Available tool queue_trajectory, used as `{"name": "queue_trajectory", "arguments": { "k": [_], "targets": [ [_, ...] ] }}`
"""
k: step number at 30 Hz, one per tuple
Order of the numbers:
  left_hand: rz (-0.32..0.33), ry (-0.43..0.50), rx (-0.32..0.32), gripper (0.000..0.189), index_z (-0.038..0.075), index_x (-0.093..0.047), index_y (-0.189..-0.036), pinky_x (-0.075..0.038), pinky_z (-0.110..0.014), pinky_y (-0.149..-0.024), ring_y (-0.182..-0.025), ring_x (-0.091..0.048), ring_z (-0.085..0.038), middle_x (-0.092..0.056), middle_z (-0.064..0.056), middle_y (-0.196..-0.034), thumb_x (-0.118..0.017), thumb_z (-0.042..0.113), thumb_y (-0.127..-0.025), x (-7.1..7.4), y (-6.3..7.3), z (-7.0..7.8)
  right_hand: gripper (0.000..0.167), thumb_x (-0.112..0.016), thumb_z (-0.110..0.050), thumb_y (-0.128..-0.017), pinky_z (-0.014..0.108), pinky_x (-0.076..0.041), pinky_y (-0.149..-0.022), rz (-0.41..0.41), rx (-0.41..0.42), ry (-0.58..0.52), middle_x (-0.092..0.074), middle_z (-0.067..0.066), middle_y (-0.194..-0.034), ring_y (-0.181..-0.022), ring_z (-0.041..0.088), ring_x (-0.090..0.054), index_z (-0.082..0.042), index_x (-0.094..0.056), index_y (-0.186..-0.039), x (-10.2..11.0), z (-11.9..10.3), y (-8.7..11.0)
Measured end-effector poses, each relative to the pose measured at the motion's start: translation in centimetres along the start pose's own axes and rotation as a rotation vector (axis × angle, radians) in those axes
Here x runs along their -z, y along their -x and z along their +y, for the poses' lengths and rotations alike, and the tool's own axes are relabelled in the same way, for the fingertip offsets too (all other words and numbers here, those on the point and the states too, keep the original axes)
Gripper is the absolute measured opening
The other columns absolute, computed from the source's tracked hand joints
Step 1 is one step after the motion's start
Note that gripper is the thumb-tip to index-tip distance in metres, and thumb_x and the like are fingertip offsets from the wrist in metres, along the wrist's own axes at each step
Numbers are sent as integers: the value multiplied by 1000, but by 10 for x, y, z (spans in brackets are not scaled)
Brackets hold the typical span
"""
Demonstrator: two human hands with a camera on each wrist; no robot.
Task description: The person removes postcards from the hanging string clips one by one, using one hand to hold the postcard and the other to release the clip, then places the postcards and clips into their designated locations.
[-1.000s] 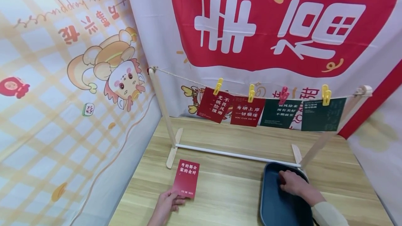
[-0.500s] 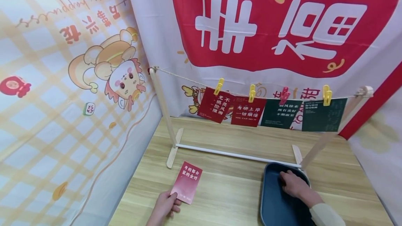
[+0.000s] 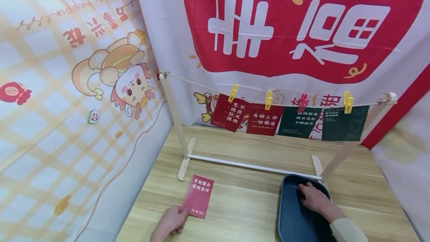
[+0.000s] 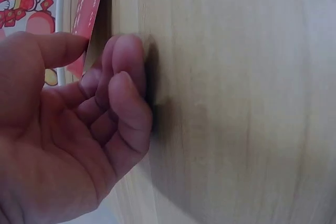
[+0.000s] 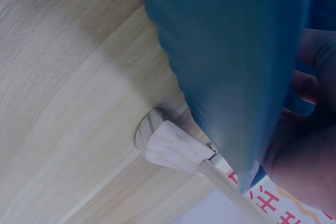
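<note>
My left hand (image 3: pixel 171 220) pinches a red card (image 3: pixel 199 197) with white lettering by its lower left corner, low over the wooden table. In the left wrist view the thumb lies on the card's (image 4: pixel 88 19) printed face, and the other fingers curl beneath. My right hand (image 3: pixel 315 197) reaches down into a dark blue tray (image 3: pixel 281 212) at the front right, fingers bent toward its floor. The tray wall (image 5: pixel 226 66) covers part of those fingers in the right wrist view, and I cannot tell whether they hold anything.
Behind the hands stands a wooden rack with a white crossbar (image 3: pixel 248 166) and a string. Yellow clothespins (image 3: pixel 268 100) and a pink clothespin (image 3: pixel 304 102) hang two red cards (image 3: pixel 263 119) and two green cards (image 3: pixel 299 122) from it. A printed cloth wall (image 3: pixel 84 122) borders the left.
The left hand has shifted slightly left and toward me, and the red card has come down a little with it, its tilt varying. The right hand stays in the tray.
</note>
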State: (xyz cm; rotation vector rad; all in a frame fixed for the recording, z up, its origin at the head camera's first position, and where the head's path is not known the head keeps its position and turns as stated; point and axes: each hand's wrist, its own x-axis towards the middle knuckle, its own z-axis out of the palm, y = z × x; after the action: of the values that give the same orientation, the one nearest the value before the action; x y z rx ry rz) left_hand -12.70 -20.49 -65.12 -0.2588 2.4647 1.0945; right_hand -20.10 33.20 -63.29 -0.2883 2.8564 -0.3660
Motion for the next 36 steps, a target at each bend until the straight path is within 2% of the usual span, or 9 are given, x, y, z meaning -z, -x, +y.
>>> {"name": "queue_trajectory", "arguments": {
  "k": [7,13,17,22,26,29,33,36],
  "targets": [
    [0,-83,-51,42,12,-56,-69,-40,-25,-40,-43,-51,-12,-57,0,-52,-52,41,-99,5,2,-3,23,-74,-14,-80,40,-47,-62,-43,-38,-1,-52,11,-88,-73,21,-55,-8,-62,-99,1,-1,-1],
    [10,-201,1,44,12,-53,-68,-28,-19,-37,-38,-40,-7,-53,2,-47,-55,46,-97,6,6,4,17,-70,-16,-83,42,-47,-62,-46,-54,-18,-51,13,-89,-72,22,-55,-8,-61,-96,4,-3,0],
    [-3,-245,35,46,11,-53,-66,-26,-16,-37,-38,-42,-7,-53,2,-47,-55,45,-97,10,7,8,17,-69,-17,-85,43,-48,-63,-48,-62,-32,-51,14,-91,-72,22,-56,-8,-61,-97,5,-4,2],
    [-11,-209,26,45,12,-55,-68,-35,-19,-41,-43,-50,-10,-55,1,-51,-53,45,-98,12,4,5,15,-68,-18,-86,44,-48,-64,-45,-56,-14,-51,13,-89,-73,22,-55,-8,-60,-95,8,-6,3],
    [-16,-152,-14,47,11,-56,-66,-43,-25,-44,-45,-53,-13,-56,0,-51,-52,45,-98,14,0,-2,15,-69,-17,-85,40,-45,-60,-5,16,29,-52,8,-78,-69,20,-54,-11,-56,-82,19,-14,4],
    [-16,-98,-39,47,12,-57,-65,-40,-25,-42,-43,-48,-11,-54,2,-49,-51,43,-100,14,-6,-4,18,-68,-15,-87,33,-42,-55,20,78,9,-52,0,-67,-61,14,-52,-14,-53,-76,32,-23,4],
    [51,-25,-70,44,12,-57,-68,-36,-25,-42,-44,-43,-11,-52,4,-50,-47,38,-102,15,-16,1,19,-66,-13,-90,25,-38,-51,53,126,-43,-50,-7,-61,-53,7,-46,-15,-56,-74,58,-37,4],
    [112,40,-103,40,10,-57,-73,-40,-26,-44,-48,-47,-13,-54,1,-55,-47,34,-102,19,-22,9,14,-66,-12,-91,23,-38,-51,105,151,-43,-51,-7,-62,-54,7,-44,-15,-61,-78,78,-46,5]
  ]
}}
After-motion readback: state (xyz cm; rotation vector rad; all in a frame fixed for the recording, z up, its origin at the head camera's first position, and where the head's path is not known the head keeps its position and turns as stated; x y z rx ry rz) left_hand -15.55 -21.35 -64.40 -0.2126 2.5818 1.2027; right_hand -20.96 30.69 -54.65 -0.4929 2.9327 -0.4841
